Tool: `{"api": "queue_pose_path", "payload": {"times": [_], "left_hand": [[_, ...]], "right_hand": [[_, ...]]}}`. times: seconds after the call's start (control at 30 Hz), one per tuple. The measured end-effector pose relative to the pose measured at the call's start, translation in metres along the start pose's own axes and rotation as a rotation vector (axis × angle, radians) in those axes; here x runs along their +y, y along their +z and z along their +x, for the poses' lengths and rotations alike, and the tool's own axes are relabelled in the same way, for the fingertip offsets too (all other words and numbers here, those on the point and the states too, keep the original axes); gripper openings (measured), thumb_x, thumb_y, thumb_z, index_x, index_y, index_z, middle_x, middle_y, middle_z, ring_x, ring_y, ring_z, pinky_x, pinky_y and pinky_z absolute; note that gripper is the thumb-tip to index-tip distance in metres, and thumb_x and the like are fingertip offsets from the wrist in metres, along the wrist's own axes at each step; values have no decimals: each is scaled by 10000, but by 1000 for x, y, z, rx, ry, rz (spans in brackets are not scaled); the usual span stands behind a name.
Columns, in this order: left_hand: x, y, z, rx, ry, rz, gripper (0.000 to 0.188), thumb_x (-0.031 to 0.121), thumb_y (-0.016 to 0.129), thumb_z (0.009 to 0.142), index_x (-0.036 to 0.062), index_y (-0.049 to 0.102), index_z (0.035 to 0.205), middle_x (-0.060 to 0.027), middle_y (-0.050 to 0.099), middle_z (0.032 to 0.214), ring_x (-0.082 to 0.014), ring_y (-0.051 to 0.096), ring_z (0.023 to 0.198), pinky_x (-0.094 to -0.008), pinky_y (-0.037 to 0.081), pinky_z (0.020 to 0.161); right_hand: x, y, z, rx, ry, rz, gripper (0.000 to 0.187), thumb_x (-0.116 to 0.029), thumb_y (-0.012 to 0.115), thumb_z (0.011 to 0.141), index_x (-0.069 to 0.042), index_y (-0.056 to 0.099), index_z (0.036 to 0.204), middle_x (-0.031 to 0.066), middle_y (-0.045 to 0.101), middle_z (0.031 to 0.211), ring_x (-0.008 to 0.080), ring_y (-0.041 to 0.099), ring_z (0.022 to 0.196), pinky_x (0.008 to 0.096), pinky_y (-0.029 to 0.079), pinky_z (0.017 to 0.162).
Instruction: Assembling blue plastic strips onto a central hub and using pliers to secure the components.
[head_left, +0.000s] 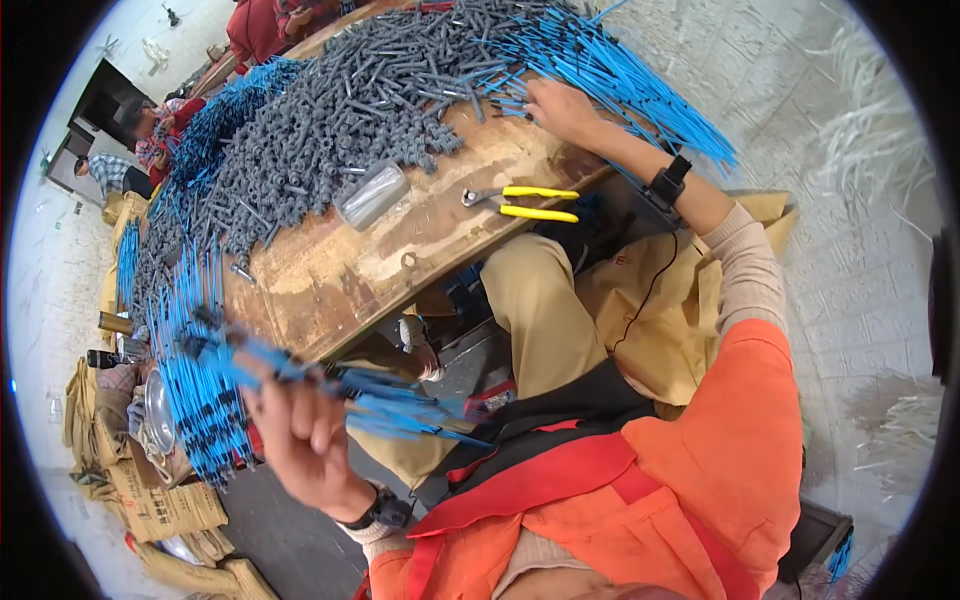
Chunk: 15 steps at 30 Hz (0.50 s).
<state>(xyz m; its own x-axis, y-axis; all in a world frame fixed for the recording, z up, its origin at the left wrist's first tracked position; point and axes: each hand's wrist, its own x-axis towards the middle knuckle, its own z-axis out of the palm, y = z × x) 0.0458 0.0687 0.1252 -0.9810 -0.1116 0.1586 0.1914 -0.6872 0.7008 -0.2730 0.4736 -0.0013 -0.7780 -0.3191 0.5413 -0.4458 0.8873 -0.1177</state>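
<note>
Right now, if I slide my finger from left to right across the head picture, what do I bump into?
Shiny metal bowl → left hand → yellow-handled pliers → right-arm black wristband. I left out things that overlap.

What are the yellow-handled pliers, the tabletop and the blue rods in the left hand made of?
Pliers: probably a metal head, grey and bare; the handles look plastic- or rubber-covered, smooth and bright yellow.
Tabletop: likely wood, worn, judging by its patchy brown surface.
Blue rods in the left hand: perhaps plastic, by their even colour, but motion blur hides the finish.
</note>
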Motion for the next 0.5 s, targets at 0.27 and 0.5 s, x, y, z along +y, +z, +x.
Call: {"api": "queue_pose_path", "payload": {"times": [0.27, 0.5], "left_hand": [[-47, 4, 135, -18, -240, 357, 244, 130, 522, 1027, 6, 554, 1234, -99, 686, 906, -163, 675, 745, -271, 549, 662], [-48, -18, 140, -116, -217, 329, 251, 63, 561, 989, -20, 540, 1226, -237, 662, 1130, -314, 687, 1031, -422, 585, 920]], "right_hand": [[44, 26, 35, -242, 97, -244, 161, -136, 600, 852, 4, 665, 897, 206, 668, 877, 388, 663, 842, 496, 550, 692], [22, -15, 44, 71, -128, -506, 123, -99, 602, 834, -61, 661, 935, 104, 636, 869, 284, 670, 860, 433, 554, 692]]}}
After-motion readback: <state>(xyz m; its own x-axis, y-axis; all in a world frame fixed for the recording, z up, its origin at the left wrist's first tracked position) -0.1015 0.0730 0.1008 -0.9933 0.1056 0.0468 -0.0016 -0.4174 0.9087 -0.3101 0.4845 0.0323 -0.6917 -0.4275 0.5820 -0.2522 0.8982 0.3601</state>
